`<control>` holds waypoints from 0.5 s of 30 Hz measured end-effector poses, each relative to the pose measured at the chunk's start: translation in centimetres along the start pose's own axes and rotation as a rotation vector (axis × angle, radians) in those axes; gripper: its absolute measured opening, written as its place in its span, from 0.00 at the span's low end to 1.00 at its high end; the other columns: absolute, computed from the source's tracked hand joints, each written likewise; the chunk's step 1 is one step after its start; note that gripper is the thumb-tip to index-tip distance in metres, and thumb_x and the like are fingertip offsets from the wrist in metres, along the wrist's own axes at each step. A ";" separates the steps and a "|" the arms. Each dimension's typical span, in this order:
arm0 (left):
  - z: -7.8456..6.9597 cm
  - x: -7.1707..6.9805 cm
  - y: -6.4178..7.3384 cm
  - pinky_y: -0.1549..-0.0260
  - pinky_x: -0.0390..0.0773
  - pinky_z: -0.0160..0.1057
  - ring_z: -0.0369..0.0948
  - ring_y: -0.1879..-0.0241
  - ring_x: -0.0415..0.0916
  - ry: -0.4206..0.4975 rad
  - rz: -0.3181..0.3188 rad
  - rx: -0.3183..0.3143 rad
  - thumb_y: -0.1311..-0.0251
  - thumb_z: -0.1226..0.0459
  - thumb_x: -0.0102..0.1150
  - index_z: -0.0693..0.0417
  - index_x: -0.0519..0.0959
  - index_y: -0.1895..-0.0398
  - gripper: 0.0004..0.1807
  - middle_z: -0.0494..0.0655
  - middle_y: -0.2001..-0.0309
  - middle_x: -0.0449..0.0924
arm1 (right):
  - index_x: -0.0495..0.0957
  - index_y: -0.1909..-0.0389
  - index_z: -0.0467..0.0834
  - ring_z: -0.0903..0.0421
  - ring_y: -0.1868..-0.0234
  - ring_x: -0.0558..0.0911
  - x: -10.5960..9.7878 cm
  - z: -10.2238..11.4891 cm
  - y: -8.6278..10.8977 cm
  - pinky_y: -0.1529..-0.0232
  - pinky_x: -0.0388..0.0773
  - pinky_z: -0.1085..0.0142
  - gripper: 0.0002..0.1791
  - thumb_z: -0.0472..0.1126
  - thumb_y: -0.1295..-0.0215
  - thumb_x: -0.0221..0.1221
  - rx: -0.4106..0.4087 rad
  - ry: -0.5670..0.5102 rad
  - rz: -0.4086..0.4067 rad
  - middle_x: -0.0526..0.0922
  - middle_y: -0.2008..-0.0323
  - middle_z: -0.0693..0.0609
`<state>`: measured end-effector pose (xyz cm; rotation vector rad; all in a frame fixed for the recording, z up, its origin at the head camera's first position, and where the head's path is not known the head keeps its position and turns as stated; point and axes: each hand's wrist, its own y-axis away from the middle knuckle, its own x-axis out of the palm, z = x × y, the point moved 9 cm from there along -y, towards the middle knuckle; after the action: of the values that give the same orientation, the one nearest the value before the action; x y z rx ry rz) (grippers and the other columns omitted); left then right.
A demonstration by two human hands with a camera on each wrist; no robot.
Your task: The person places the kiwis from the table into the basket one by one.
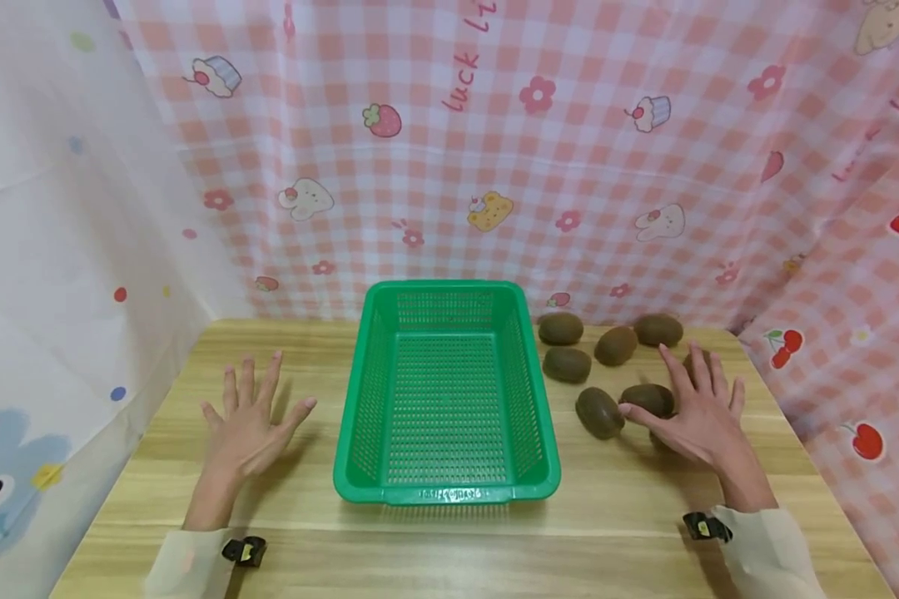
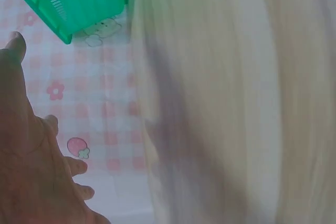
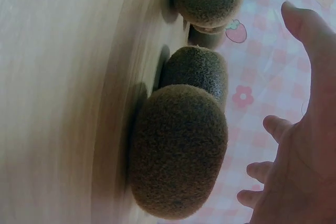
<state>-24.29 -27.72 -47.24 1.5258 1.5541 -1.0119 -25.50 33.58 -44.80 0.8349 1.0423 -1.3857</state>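
Note:
My left hand (image 1: 249, 428) is spread over the wooden table to the left of the green basket, holding nothing. On the other side, my right hand (image 1: 704, 420) hovers with fingers spread above several brown kiwis. One kiwi (image 1: 648, 400) lies beside its thumb, and another kiwi (image 1: 599, 413) sits just left of the thumb tip. A kiwi (image 1: 697, 363) behind the fingers is partly hidden. In the right wrist view, a fuzzy kiwi (image 3: 179, 153) rests on the table below the palm, apart from the fingers. The green basket (image 1: 348, 416) holds nothing.
More kiwis, such as one kiwi (image 1: 560, 329) and another kiwi (image 1: 658, 330), lie along the back right, close to the basket's right side. A pink checked cloth (image 1: 434, 166) hangs behind the wooden table (image 1: 285, 541).

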 end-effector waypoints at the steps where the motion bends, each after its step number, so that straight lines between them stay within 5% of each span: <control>1: -0.2 0.1 0.0 0.42 0.29 0.90 0.67 0.21 0.15 0.020 0.005 -0.001 0.28 0.32 0.38 0.36 0.29 0.17 0.48 0.61 0.18 0.18 | 0.40 0.16 0.55 0.30 0.19 0.31 0.0 -0.1 0.1 0.32 0.24 0.21 0.61 0.73 0.40 0.62 0.003 -0.007 -0.005 0.30 0.17 0.36; 7: -1.5 0.8 0.2 0.35 0.34 0.85 0.69 0.21 0.21 0.186 0.024 0.019 0.25 0.37 0.40 0.37 0.30 0.16 0.46 0.62 0.18 0.23 | 0.40 0.16 0.55 0.30 0.19 0.32 -0.1 -0.5 0.8 0.33 0.28 0.19 0.62 0.71 0.42 0.65 0.010 -0.044 -0.037 0.28 0.17 0.39; 15: -4.0 1.4 0.3 0.28 0.42 0.78 0.67 0.19 0.32 0.501 0.062 0.125 0.20 0.47 0.42 0.31 0.28 0.18 0.41 0.59 0.16 0.31 | 0.41 0.16 0.53 0.23 0.21 0.39 0.2 -1.2 1.8 0.33 0.37 0.20 0.61 0.66 0.41 0.68 0.012 -0.124 -0.059 0.33 0.18 0.32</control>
<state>-23.96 -23.46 -46.82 2.0127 1.7858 -0.7340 -23.85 34.75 -45.63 0.7221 0.9703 -1.4755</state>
